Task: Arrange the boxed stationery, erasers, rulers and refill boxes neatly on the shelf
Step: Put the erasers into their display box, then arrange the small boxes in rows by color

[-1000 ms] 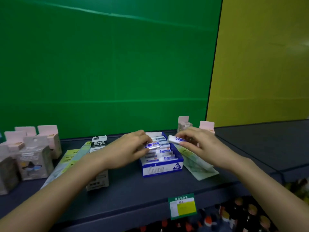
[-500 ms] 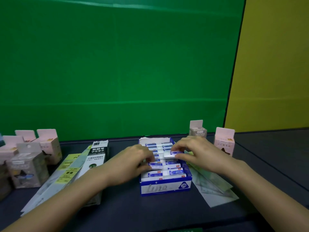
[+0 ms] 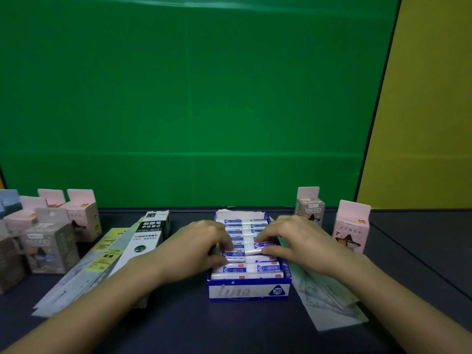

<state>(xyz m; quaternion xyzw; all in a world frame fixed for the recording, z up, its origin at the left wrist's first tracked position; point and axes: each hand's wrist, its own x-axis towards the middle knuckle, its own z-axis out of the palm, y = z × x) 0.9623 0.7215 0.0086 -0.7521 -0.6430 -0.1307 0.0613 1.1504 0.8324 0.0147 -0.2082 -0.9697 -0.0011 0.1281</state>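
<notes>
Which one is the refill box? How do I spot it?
Find the dark shelf under the green wall. Left of the blue eraser tray, beside the left hand, is the refill box. It alone is black on top and white below.

Shop setting, or a mock-up of one. Dark shelf [image 3: 255, 328] stocked with retail-packed stationery. Blue open display box [image 3: 249, 291] marked 2B, full of wrapped erasers [image 3: 267, 268] in two rows, the sort kept out for single sale. Small cartons with hang tabs [image 3: 51, 246] grouped at the left, two more of them, a grey carton [image 3: 309, 208] and a pink carton [image 3: 351, 229], at the right. Black-and-white refill box [image 3: 150, 233] lying flat, rulers in clear sleeves [image 3: 84, 274] beside it, more sleeved rulers [image 3: 327, 302] at the right. Several copies of the same product points to stock. Plain green backing [image 3: 191, 98] and yellow panel [image 3: 429, 123] behind the shelf look staged.
</notes>
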